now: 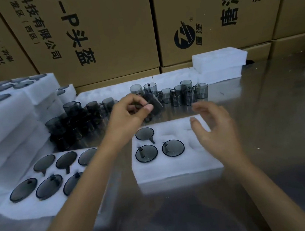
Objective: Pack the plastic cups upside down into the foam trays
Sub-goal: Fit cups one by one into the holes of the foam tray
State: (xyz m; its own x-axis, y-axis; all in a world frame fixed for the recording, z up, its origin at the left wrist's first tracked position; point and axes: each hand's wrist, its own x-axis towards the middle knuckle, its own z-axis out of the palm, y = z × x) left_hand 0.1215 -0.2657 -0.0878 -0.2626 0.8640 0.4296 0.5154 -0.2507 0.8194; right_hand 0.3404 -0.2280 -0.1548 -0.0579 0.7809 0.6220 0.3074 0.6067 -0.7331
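1. My left hand (131, 110) pinches a smoky cup (153, 103) above the far edge of the foam tray (175, 167).
2. My right hand (213, 127) hangs over the tray's right side, fingers spread and loose, holding nothing.
3. Three cups already sit mouth-down in that tray; three pockets look free.
4. I should turn this cup mouth-down, line its handle with the slot, and press it in level.
5. The held cup is blurred, so I cannot tell which way it faces.
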